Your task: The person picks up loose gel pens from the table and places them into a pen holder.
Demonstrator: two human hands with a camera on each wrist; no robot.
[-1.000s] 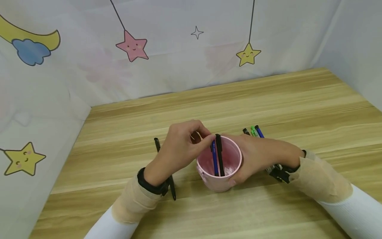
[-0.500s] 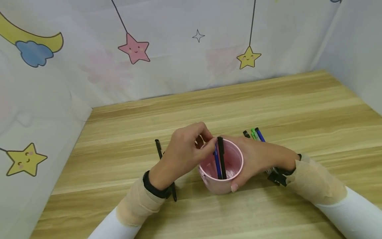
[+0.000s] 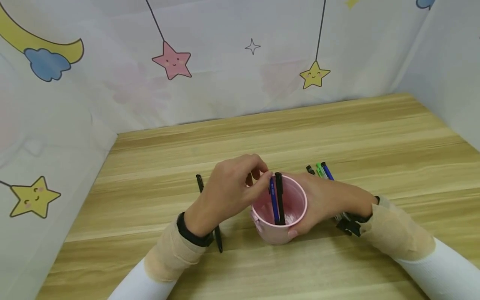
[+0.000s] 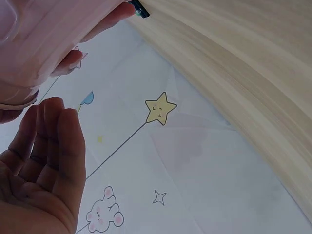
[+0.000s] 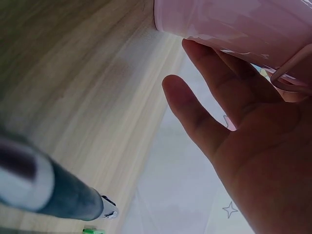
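Note:
A pink bucket (image 3: 276, 236) stands on the wooden table in the head view. My right hand (image 3: 325, 197) holds it from the right, thumb on the near side; in the right wrist view several fingers (image 5: 214, 73) lie along the bucket's wall (image 5: 243, 22). Inside the bucket, a blue pen (image 3: 274, 205) and a black pen (image 3: 279, 198) lean side by side, tops at the rim. Over the left rim, my left hand (image 3: 230, 189) pinches the blue pen's top end with thumb and forefinger. The left wrist view shows its other fingers loosely bent near the rim, thumb hidden.
Left of the bucket, a black pen (image 3: 218, 241) lies on the table, partly under my left wrist. Behind my right forearm lie a blue pen (image 3: 327, 171), a green one (image 3: 320, 170) and a dark-ended one (image 3: 310, 169). A printed cloth wall (image 3: 225, 91) borders the table's back.
The head view has shifted slightly, so everything sits a little lower and to the right. Both hands, the bucket and the pens keep nearly the same places relative to one another.

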